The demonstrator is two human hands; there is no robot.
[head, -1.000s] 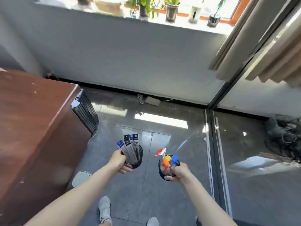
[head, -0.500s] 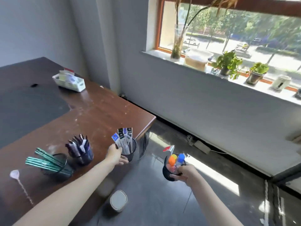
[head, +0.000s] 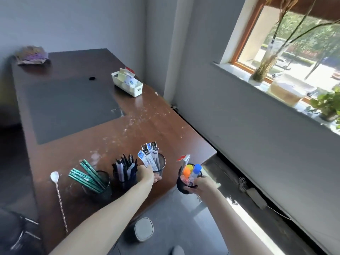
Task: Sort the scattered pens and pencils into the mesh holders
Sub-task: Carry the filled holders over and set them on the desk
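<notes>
Left side: the left hand (head: 147, 174) had its fingers (head: 157, 179) curled round the base of a mesh holder (head: 160, 165) of packaged pens (head: 150, 156) at the desk's (head: 147, 126) front edge. Whether it rested on the wood could not be told.
Right side: the right hand (head: 202, 184) gripped a black holder (head: 181, 187) of bright-capped markers (head: 196, 171), held in the air off the desk's corner, above the floor (head: 174, 218).
Handling: judged light, stiff wire mesh, top-heavy with tall contents — best gripped low round the wall and kept upright.
Other holders: green pencils (head: 86, 174) and dark pens (head: 124, 167) stood in two more on the desk, just beside the left hand.
Desk: reddish-brown wood, scuffed white — with a dark mat (head: 70, 105), white tray (head: 128, 87) and long spoon (head: 55, 176).
Room: grey walls (head: 92, 21), sunny window (head: 287, 43) with plants (head: 329, 103), glossy floor.
</notes>
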